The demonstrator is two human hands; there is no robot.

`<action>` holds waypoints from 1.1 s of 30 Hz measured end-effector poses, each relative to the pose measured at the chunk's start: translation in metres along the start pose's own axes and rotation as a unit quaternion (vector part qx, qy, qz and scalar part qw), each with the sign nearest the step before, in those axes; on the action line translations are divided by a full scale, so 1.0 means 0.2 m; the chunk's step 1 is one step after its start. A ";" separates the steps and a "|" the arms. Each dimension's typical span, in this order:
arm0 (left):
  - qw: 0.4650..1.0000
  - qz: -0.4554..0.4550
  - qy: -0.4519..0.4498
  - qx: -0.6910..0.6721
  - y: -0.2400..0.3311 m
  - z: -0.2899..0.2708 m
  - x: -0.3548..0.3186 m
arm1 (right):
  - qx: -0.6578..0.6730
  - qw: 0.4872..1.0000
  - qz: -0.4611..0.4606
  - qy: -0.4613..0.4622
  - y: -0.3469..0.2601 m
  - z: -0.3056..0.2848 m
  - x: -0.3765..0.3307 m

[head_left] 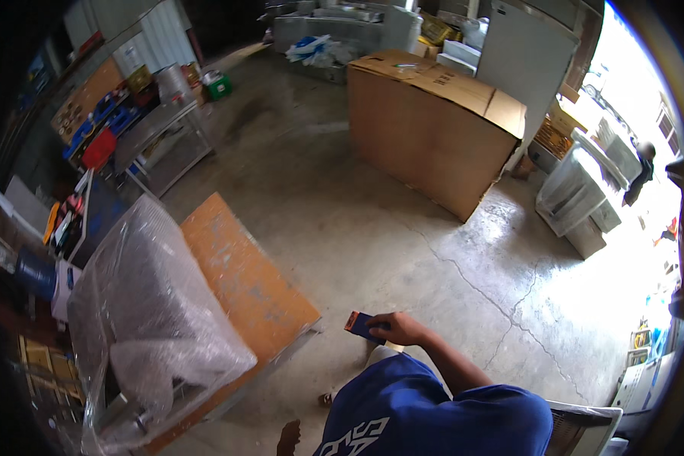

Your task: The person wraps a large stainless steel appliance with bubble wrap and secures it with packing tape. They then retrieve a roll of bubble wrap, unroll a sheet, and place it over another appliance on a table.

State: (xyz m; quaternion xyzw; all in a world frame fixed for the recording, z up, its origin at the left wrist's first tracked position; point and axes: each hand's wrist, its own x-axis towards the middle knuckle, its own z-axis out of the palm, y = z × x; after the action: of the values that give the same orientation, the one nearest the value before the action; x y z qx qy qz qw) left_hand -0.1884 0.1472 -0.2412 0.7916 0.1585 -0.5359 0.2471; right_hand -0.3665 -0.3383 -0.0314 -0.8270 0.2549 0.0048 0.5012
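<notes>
My right hand (pixel 397 328) is closed round a small, flat, box-shaped thing (pixel 361 324), dark blue with an orange end. It is held above the concrete floor, in front of my blue shirt, and its exact kind cannot be made out. A dark brown shape (pixel 288 438) at the lower edge may be part of my left hand; no fingers can be told apart there. To the left lies a worn orange-brown board (pixel 243 273). Beside it and partly over it stands a bulky item in bubble wrap (pixel 156 296).
A large cardboard box (pixel 425 144) stands ahead, with a tall grey cabinet (pixel 528 53) behind it. Plastic-wrapped goods (pixel 577 190) stand at the right by the bright opening, where a person (pixel 642 173) shows. At far left are a metal table (pixel 156 129) and tools. Cracks run across the floor.
</notes>
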 end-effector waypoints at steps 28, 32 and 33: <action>0.919 0.383 -0.083 0.039 2.89 0.53 0.34 | 0.026 0.998 -0.030 -0.058 -0.07 -0.89 2.03; 0.941 0.331 0.021 0.068 3.39 0.25 0.25 | 0.049 0.996 -0.057 -0.052 -0.17 -1.01 2.47; 0.941 0.333 0.024 0.051 3.48 0.18 0.27 | 0.089 0.992 -0.061 -0.058 -0.18 -1.04 2.58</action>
State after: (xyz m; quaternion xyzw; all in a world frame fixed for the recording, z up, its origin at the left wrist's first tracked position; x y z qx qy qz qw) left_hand 0.1624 -0.4504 -0.1481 0.8234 -0.1358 -0.4115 0.3665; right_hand 0.0458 -0.7126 -0.0337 -0.7912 0.1740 -0.0006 0.5863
